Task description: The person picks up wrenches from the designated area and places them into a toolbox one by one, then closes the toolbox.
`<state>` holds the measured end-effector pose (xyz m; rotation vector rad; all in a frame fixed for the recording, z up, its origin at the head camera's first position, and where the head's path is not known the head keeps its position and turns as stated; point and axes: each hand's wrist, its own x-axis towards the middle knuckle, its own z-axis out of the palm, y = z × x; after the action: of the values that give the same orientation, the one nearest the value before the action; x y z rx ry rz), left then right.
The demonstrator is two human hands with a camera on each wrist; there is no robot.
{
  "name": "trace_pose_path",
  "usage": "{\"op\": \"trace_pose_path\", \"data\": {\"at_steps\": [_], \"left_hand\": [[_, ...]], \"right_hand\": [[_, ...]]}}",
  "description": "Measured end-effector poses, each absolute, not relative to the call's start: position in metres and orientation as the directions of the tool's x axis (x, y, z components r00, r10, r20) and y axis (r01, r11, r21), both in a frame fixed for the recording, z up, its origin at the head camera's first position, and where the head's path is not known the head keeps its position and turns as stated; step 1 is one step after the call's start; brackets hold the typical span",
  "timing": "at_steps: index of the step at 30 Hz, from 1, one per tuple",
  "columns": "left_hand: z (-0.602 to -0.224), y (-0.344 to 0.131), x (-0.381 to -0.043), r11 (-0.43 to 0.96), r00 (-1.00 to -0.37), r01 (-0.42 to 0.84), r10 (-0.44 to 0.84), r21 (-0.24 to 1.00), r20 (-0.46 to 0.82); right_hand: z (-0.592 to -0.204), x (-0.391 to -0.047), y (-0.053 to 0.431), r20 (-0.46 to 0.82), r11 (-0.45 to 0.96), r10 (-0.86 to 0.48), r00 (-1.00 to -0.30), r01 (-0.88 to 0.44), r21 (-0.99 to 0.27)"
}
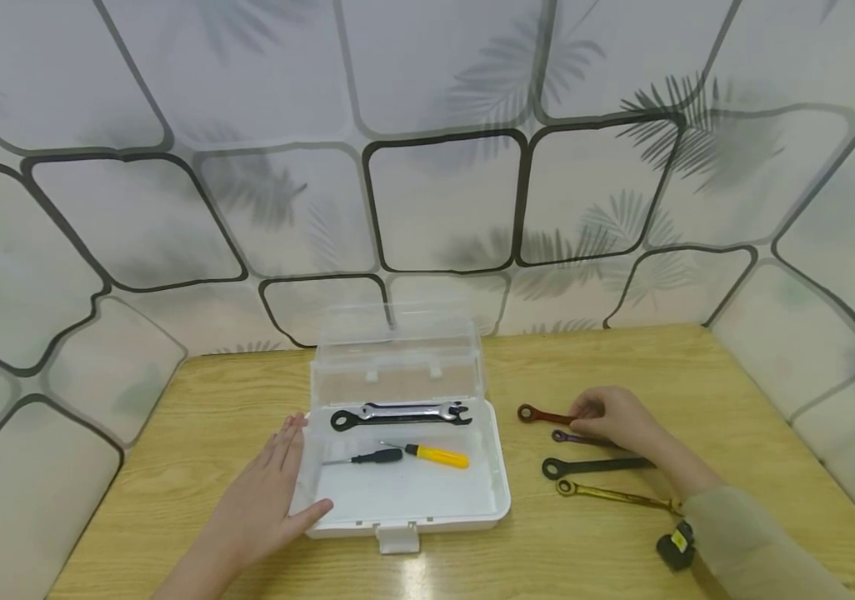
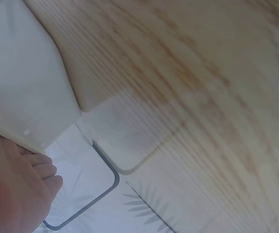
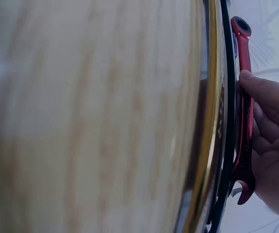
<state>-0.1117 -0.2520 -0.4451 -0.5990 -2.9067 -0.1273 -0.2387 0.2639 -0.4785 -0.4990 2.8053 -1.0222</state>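
Note:
A clear plastic box [image 1: 504, 483] stands open at the table's middle, its lid [image 1: 397, 350] upright behind it. Inside lie a silver and black wrench [image 1: 405, 411], a small black screwdriver [image 1: 375, 456] and a yellow-handled screwdriver [image 1: 438, 455]. My left hand [image 1: 270, 492] lies flat against the box's left side, fingers straight, thumb at the front corner; the left wrist view shows the white box corner [image 2: 23, 87] by the fingers [image 2: 42, 170]. My right hand [image 1: 607, 412] grips a red wrench [image 1: 540, 414] on the table right of the box. In the right wrist view, a fingertip [image 3: 255, 85] curls over the red wrench [image 3: 243, 97].
Three more wrenches lie in a row under and in front of the right hand: purple [image 1: 570, 437], black [image 1: 592, 465], gold [image 1: 615, 496]. A padded patterned wall [image 1: 442, 200] closes the table's back and both sides. Bare wooden table [image 1: 585, 358] shows around the box.

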Motion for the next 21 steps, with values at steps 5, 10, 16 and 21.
{"op": "trace_pose_path", "data": {"at_steps": [5, 10, 16, 21], "left_hand": [[-0.445, -0.252, -0.112, 0.918, -0.909, 0.393, 0.378, 0.053, 0.175], [-0.445, -0.251, -0.112, 0.919, -0.909, 0.39, 0.376, 0.051, 0.177], [-0.443, -0.251, -0.112, 0.92, -0.91, 0.389, 0.376, 0.047, 0.173], [-0.444, -0.251, -0.112, 0.917, -0.905, 0.398, 0.385, 0.04, 0.18]], "right_hand": [[-0.476, -0.24, 0.263, 0.008, 0.72, -0.335, -0.942, -0.261, -0.642], [-0.47, -0.24, 0.263, 0.0, 0.727, -0.326, -0.945, -0.25, -0.639], [-0.455, -0.24, 0.262, -0.022, 0.749, -0.291, -0.956, -0.214, -0.627], [-0.44, -0.243, 0.259, 0.013, 0.759, -0.299, -0.954, -0.246, -0.603]]}}
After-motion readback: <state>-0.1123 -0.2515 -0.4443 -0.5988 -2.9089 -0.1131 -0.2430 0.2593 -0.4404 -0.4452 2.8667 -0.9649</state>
